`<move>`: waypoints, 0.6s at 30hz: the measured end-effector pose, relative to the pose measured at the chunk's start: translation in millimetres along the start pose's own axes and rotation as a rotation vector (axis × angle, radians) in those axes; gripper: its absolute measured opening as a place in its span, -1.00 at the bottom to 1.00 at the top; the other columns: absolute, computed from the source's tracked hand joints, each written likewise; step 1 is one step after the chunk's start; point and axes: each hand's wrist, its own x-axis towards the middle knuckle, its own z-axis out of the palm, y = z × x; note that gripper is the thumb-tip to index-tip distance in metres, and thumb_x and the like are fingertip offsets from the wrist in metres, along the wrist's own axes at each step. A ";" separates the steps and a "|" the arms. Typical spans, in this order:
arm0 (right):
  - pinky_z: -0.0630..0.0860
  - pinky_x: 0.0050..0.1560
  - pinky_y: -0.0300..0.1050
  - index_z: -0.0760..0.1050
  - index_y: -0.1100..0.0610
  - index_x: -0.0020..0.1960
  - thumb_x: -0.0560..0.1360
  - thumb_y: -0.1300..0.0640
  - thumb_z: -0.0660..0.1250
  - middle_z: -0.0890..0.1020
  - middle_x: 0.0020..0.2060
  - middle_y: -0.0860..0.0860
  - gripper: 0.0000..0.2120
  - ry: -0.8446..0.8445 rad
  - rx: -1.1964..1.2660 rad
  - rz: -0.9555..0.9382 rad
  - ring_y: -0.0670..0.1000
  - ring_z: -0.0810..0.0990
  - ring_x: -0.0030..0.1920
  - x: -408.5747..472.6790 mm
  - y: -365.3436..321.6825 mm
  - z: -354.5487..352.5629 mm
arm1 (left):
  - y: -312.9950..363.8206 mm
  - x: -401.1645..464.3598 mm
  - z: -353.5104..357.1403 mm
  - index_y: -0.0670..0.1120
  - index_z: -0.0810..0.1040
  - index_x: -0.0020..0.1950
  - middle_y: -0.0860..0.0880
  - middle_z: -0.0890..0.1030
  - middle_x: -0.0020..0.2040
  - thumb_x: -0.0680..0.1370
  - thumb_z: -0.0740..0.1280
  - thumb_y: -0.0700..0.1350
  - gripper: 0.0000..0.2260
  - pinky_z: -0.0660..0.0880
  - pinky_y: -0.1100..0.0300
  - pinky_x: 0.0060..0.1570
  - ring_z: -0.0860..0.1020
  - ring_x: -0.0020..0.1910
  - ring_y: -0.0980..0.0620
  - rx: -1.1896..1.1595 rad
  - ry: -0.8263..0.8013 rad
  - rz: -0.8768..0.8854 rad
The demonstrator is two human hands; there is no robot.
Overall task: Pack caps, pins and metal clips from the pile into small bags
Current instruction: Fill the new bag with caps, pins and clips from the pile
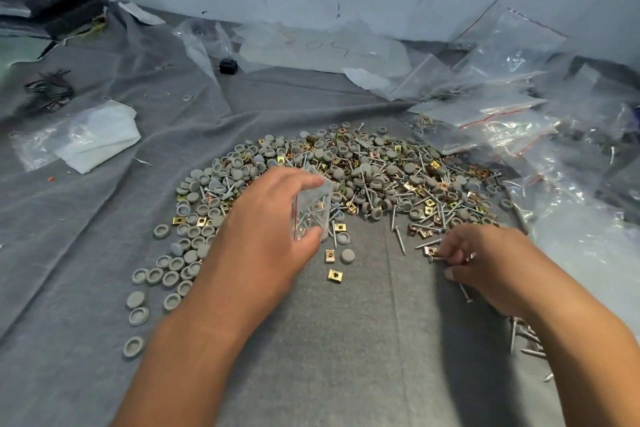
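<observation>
Head view: left hand (266,218) grips small bag (313,210); right hand (485,256) pinches pins (437,258)

Matt grey cloth (311,340), glossy clear plastic bags (512,55), shiny metal clips (334,274)

Bare grey cloth (346,340) lies open between both forearms. The pile (346,166) blocks ahead; plastic bags (519,114) crowd the right.

Two bare forearms — no sleeves, rings or watch.
</observation>
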 end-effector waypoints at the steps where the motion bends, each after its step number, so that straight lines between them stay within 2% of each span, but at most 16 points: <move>1: 0.39 -0.35 -0.36 0.53 -0.10 -0.14 0.44 0.23 0.53 0.66 -0.22 -0.12 -0.73 0.018 0.033 0.007 -0.13 0.59 -0.22 0.4 1.3 0.7 | 0.2 0.0 0.2 0.14 0.48 0.38 0.34 0.43 0.18 0.45 0.46 -0.03 -0.50 0.30 0.48 0.08 0.37 -0.01 0.50 -0.001 -0.001 0.000; 4: 0.38 -0.42 -0.43 0.52 -0.09 -0.12 0.44 0.27 0.49 0.63 -0.19 -0.12 -0.72 0.047 0.096 0.023 -0.15 0.55 -0.25 -0.8 3.2 0.4 | 0.4 0.6 0.7 0.14 0.48 0.38 0.33 0.44 0.19 0.45 0.45 -0.02 -0.50 0.30 0.48 0.09 0.38 -0.03 0.48 0.002 -0.003 0.005; 7: 0.43 -0.24 -0.44 0.53 -0.06 -0.04 0.45 0.18 0.51 0.68 -0.18 -0.14 -0.78 0.087 0.212 -0.021 -0.20 0.61 -0.16 -2.5 3.2 -1.8 | 1.0 1.2 1.1 0.13 0.48 0.38 0.33 0.45 0.20 0.44 0.42 0.01 -0.51 0.34 0.40 0.19 0.39 -0.02 0.47 0.007 -0.001 0.011; 9: 0.57 -0.13 -0.24 0.56 -0.04 -0.03 0.45 0.12 0.54 0.73 -0.19 -0.12 -0.80 0.174 0.525 -0.081 -0.14 0.69 -0.15 -4.2 -4.2 -4.6 | 2.5 1.3 1.6 0.14 0.47 0.38 0.33 0.44 0.20 0.44 0.39 0.03 -0.50 0.37 0.36 0.22 0.38 0.00 0.48 0.003 -0.007 0.019; 11: 0.58 -0.18 -0.28 0.57 -0.05 -0.02 0.42 0.06 0.55 0.74 -0.16 -0.09 -0.79 0.314 0.862 -0.225 -0.11 0.71 -0.16 -8.8 -23.8 -6.6 | 3.8 1.5 2.9 0.15 0.47 0.38 0.34 0.43 0.19 0.44 0.40 0.02 -0.51 0.41 0.32 0.25 0.39 0.01 0.48 -0.004 -0.011 0.026; 13: 0.58 -0.15 -0.31 0.57 -0.08 -0.01 0.44 0.06 0.54 0.74 -0.10 -0.02 -0.80 0.404 1.083 -0.452 -0.05 0.71 -0.11 -15.3 -49.6 -4.6 | 4.4 1.8 4.8 0.14 0.48 0.37 0.32 0.45 0.20 0.45 0.45 -0.02 -0.51 0.44 0.28 0.27 0.39 0.01 0.46 -0.005 -0.010 0.033; 15: 0.59 -0.08 -0.27 0.56 -0.10 0.02 0.48 0.16 0.52 0.72 -0.07 0.02 -0.77 0.473 1.117 -0.643 0.01 0.71 -0.07 -21.1 -72.7 2.3 | 4.7 1.9 6.6 0.13 0.49 0.37 0.31 0.46 0.21 0.45 0.48 -0.03 -0.51 0.45 0.26 0.25 0.39 -0.01 0.44 0.001 -0.007 0.038; 18: 0.59 -0.08 -0.26 0.57 0.05 0.03 0.49 0.28 0.50 0.69 -0.12 -0.05 -0.80 0.610 0.964 -0.745 -0.02 0.70 -0.09 -23.3 -92.6 15.1 | 5.0 2.1 8.0 0.13 0.50 0.36 0.32 0.44 0.21 0.44 0.51 -0.01 -0.50 0.41 0.27 0.21 0.40 -0.01 0.40 -0.003 -0.011 0.045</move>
